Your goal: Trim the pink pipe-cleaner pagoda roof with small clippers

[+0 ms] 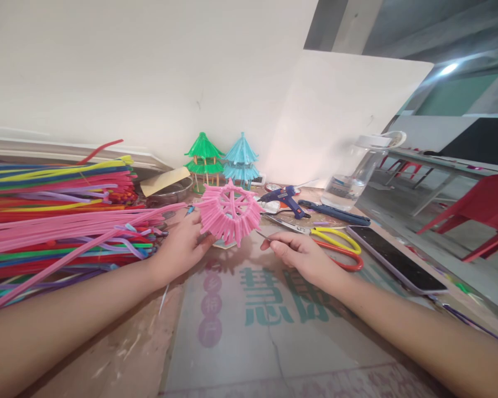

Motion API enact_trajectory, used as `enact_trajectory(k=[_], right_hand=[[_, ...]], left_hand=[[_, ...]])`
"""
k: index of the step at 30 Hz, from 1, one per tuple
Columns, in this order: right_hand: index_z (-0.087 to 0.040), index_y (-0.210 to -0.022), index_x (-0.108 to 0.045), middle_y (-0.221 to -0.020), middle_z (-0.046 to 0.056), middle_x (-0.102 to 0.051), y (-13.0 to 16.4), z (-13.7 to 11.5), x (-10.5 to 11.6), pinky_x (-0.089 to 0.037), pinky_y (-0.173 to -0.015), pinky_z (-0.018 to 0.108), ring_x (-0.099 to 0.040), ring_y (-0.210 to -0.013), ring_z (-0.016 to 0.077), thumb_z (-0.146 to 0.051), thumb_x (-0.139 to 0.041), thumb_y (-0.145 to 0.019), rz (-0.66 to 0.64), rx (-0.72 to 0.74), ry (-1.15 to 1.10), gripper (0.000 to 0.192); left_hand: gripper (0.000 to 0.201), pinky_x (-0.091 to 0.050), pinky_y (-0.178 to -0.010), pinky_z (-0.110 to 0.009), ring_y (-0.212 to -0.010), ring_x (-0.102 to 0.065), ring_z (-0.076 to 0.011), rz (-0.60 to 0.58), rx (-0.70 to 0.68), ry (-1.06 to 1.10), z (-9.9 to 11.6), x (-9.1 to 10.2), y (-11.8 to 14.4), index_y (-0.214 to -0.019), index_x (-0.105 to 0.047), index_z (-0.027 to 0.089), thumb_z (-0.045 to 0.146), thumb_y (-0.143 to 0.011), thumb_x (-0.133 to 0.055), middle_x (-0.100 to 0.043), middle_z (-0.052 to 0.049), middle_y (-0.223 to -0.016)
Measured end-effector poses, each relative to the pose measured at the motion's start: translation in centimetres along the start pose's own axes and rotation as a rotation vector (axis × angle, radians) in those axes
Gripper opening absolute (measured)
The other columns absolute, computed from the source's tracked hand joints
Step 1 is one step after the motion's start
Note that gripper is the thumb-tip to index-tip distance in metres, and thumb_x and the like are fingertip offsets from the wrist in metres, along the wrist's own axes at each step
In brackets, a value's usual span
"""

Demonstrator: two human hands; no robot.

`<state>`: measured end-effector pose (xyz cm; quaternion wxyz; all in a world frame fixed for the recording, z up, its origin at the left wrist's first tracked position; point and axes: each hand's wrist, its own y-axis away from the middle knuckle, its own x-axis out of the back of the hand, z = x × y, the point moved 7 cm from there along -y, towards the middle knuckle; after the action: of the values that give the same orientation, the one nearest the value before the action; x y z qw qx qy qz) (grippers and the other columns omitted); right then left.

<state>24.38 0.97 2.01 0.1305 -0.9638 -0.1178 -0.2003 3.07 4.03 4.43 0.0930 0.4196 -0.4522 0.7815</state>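
My left hand (178, 250) holds a pink pipe-cleaner roof (231, 214) by its left side, fingers partly hidden behind it. The roof has a spoked ring in the middle and folded strips fanning out around it. My right hand (302, 255) pinches a thin dark pointed tool (263, 236); its tip points toward the roof's lower right edge, and whether they touch I cannot tell. Behind the roof stand a green pavilion model (204, 150) and a light blue pavilion model (241, 155), each two-tiered. Scissors (335, 236) with yellow and orange handles lie just beyond my right hand.
Bundles of coloured pipe cleaners (62, 221) fill the left side. A blue glue gun (285, 199), a dark-blue-handled tool (336, 213), a phone (396, 257) and a clear water jug (352, 177) stand or lie at right. A printed sheet (224, 365) covers the near table.
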Motion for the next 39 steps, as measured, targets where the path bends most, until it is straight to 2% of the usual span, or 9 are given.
enact_trajectory(k=[6, 12, 15, 19, 26, 30, 34, 39], right_hand=[[-0.017, -0.089, -0.071, -0.055, -0.006, -0.030, 0.0, 0.2, 0.0, -0.022, -0.048, 0.026, -0.028, -0.051, 0.0114, -0.064, -0.059, -0.085, 0.000, 0.003, -0.044, 0.048], [-0.018, -0.089, -0.071, -0.056, -0.005, -0.034, 0.0, -0.1, 0.1, -0.026, -0.051, 0.027, -0.034, -0.054, 0.0134, -0.062, -0.060, -0.085, 0.030, 0.008, -0.046, 0.046], [-0.018, -0.088, -0.071, -0.055, -0.005, -0.033, 0.0, -0.2, 0.1, -0.025, -0.052, 0.028, -0.033, -0.053, 0.0132, -0.060, -0.061, -0.085, 0.024, 0.010, -0.042, 0.044], [-0.018, -0.087, -0.071, -0.054, -0.006, -0.029, 0.0, 0.0, 0.1, -0.021, -0.050, 0.028, -0.028, -0.051, 0.0122, -0.059, -0.061, -0.085, 0.030, -0.002, -0.047, 0.042], [-0.017, -0.086, -0.071, -0.054, -0.006, -0.031, 0.0, -0.1, 0.3, -0.024, -0.051, 0.028, -0.032, -0.052, 0.0132, -0.057, -0.059, -0.085, 0.039, 0.006, -0.003, 0.041], [-0.017, -0.086, -0.071, -0.056, -0.004, -0.039, 0.1, -0.6, 0.2, -0.027, -0.053, 0.028, -0.038, -0.056, 0.0148, -0.054, -0.058, -0.086, 0.018, 0.022, 0.050, 0.039], [-0.017, -0.086, -0.071, -0.063, 0.000, -0.050, 0.1, -0.9, 0.6, -0.032, -0.056, 0.028, -0.046, -0.061, 0.0167, -0.052, -0.056, -0.087, 0.074, 0.053, 0.064, 0.038], [-0.017, -0.086, -0.072, -0.077, 0.005, -0.066, 0.0, -1.2, 0.6, -0.043, -0.065, 0.030, -0.058, -0.073, 0.0201, -0.046, -0.057, -0.087, 0.090, 0.104, 0.099, 0.033]], left_hand=[[0.025, -0.053, -0.096, -0.047, -0.105, -0.064, -0.0297, 0.003, -0.007, -0.006, 0.0, 0.0, 0.0, -0.094, -0.068, 0.018, 0.031, -0.096, -0.047, -0.068, -0.011, -0.103], [0.023, -0.051, -0.099, -0.046, -0.110, -0.063, -0.0288, -0.004, -0.003, 0.002, 0.0, 0.0, 0.0, -0.102, -0.069, 0.019, 0.029, -0.095, -0.049, -0.068, -0.010, -0.105], [0.024, -0.052, -0.098, -0.045, -0.109, -0.063, -0.0278, -0.004, -0.008, 0.010, 0.1, 0.0, 0.0, -0.109, -0.068, 0.020, 0.028, -0.096, -0.049, -0.068, -0.010, -0.106], [0.023, -0.053, -0.097, -0.045, -0.109, -0.063, -0.0283, -0.001, -0.018, 0.012, 0.1, 0.0, 0.0, -0.104, -0.068, 0.020, 0.029, -0.096, -0.049, -0.068, -0.010, -0.106], [0.024, -0.052, -0.098, -0.045, -0.111, -0.063, -0.0286, 0.007, -0.037, 0.025, 0.2, 0.0, 0.0, -0.107, -0.067, 0.019, 0.029, -0.097, -0.048, -0.068, -0.011, -0.110], [0.025, -0.052, -0.099, -0.046, -0.111, -0.063, -0.0292, 0.013, 0.001, 0.038, 0.2, 0.0, -0.1, -0.108, -0.068, 0.019, 0.030, -0.097, -0.049, -0.069, -0.011, -0.108], [0.026, -0.051, -0.101, -0.043, -0.111, -0.063, -0.0272, 0.000, 0.019, 0.063, 0.3, 0.1, -0.1, -0.115, -0.066, 0.020, 0.029, -0.097, -0.050, -0.070, -0.009, -0.110], [0.025, -0.050, -0.102, -0.045, -0.114, -0.062, -0.0281, 0.003, 0.016, 0.053, 0.2, 0.1, -0.1, -0.109, -0.068, 0.019, 0.031, -0.097, -0.049, -0.069, -0.009, -0.111]])
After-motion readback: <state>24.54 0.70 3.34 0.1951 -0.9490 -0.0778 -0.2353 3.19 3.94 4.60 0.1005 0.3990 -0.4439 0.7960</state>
